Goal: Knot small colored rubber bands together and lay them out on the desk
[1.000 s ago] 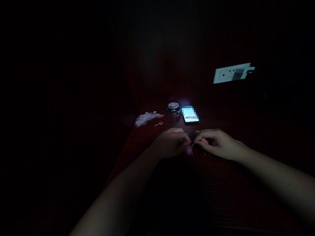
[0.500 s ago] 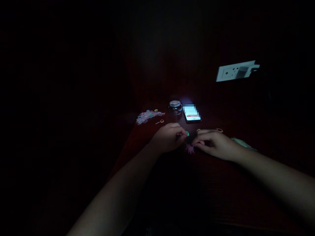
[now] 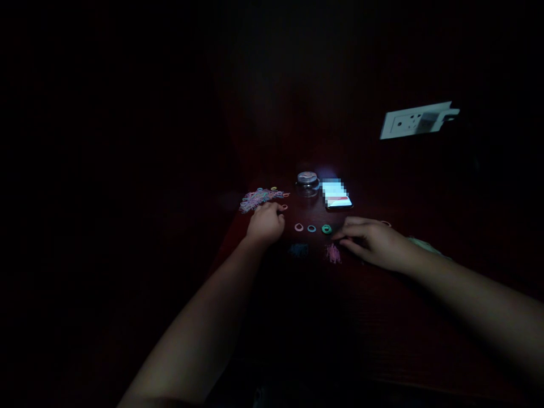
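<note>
My left hand (image 3: 266, 222) is at the near edge of a pile of small colourful rubber bands (image 3: 257, 198); its thumb stands a little apart from the bent fingers, some of which are hidden. My right hand (image 3: 372, 241) hovers just right of a green ring-shaped band (image 3: 326, 229), thumb and index finger slightly apart, nothing visible between them. Below the green ring lies a small heap of pink bands (image 3: 333, 253). To its left is a dark blue heap (image 3: 298, 249). A pink ring (image 3: 298, 227) and a blue ring (image 3: 311, 229) lie between my hands.
Behind the rings stand a round lidded jar (image 3: 307, 184) and a lit phone (image 3: 336, 194). A pale, flat item (image 3: 427, 246) lies partly behind my right forearm. A wall socket (image 3: 419, 120) is at the upper right. The surroundings are very dark.
My left hand has moved left and away from the green ring to the band pile, uncovering the pink and blue rings. My right hand has lifted slightly off the pink heap, its fingers more apart.
</note>
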The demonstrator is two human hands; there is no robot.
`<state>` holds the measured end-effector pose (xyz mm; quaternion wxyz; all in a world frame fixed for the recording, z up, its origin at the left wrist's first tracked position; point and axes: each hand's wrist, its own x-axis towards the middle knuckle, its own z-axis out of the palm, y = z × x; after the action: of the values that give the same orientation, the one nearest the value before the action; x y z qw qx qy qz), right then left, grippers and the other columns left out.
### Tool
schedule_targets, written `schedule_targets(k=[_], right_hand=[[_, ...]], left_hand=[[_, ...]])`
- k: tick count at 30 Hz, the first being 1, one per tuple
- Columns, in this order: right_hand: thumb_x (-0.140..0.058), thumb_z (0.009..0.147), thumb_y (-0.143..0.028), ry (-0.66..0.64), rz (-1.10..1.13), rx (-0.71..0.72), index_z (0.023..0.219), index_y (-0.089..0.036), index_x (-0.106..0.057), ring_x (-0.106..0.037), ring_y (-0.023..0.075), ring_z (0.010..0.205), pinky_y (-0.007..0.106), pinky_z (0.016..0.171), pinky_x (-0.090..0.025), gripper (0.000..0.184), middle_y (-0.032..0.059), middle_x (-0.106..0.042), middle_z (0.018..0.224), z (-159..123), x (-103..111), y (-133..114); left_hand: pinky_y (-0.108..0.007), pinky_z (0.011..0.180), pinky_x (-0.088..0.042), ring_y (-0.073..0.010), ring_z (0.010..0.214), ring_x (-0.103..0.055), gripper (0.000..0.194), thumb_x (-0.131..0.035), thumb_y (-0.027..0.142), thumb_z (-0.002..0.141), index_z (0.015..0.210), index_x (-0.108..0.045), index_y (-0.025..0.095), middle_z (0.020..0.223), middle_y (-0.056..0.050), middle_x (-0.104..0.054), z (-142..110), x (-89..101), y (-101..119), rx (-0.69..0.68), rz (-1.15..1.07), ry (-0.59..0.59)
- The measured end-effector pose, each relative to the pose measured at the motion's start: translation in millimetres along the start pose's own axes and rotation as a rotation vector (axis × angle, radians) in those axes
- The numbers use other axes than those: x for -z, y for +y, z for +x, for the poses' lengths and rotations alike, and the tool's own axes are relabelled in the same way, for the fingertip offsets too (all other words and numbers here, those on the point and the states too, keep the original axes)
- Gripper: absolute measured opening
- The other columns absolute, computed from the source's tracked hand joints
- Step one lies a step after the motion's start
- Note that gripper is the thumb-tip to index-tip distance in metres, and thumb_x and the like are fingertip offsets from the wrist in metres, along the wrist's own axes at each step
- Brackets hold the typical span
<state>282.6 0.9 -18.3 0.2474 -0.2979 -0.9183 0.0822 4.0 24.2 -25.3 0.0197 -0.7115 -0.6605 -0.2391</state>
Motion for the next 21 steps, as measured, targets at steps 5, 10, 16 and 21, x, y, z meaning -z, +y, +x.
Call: schedule_targets(k=[5,10,16,21], right_hand=[[-0.056,0.087,-0.023,-0.015,0.012,-0.026,0.101,-0.023,-0.072,-0.064,0.0174,0.078,0.030,0.071,-0.050,0.021,0.0049,-0.069,0.090,-2.3,2.8,1.3],[-0.056,0.087,-0.024,-0.085,0.064,-0.017,0.093,-0.022,-0.073,-0.062,0.0153,0.073,0.029,0.066,-0.048,0.018,0.0046,-0.066,0.087,-2.6,3.8,-0.7],[-0.055,0.087,-0.023,-0.117,0.114,0.038,0.093,-0.023,-0.074,-0.061,0.0155,0.077,0.030,0.070,-0.047,0.020,0.0036,-0.065,0.086,-1.6,2.1,-1.0],[-0.053,0.087,-0.021,-0.121,0.102,0.033,0.096,-0.022,-0.072,-0.061,0.0158,0.077,0.030,0.071,-0.047,0.021,0.0042,-0.065,0.087,-1.6,4.6,-3.7]], left_hand=[[-0.041,0.104,-0.041,-0.0252,0.116,-0.054,0.028,-0.047,0.023,0.088,0.112,-0.062,0.021,0.121,-0.009,-0.063,1.9,-7.5,-9.0,0.046,0.038,-0.107],[-0.040,0.105,-0.040,-0.0254,0.119,-0.052,0.031,-0.046,0.023,0.088,0.116,-0.060,0.021,0.124,-0.009,-0.062,2.1,-9.0,-9.2,0.056,0.037,-0.142],[-0.042,0.102,-0.041,-0.0293,0.122,-0.051,0.049,-0.046,0.022,0.087,0.135,-0.043,0.019,0.131,-0.012,-0.059,4.0,-9.3,-12.7,0.172,0.026,-0.153],[-0.042,0.105,-0.039,-0.0290,0.126,-0.048,0.054,-0.049,0.020,0.084,0.138,-0.040,0.020,0.136,-0.011,-0.056,6.0,-13.2,-18.3,0.187,-0.013,-0.151]])
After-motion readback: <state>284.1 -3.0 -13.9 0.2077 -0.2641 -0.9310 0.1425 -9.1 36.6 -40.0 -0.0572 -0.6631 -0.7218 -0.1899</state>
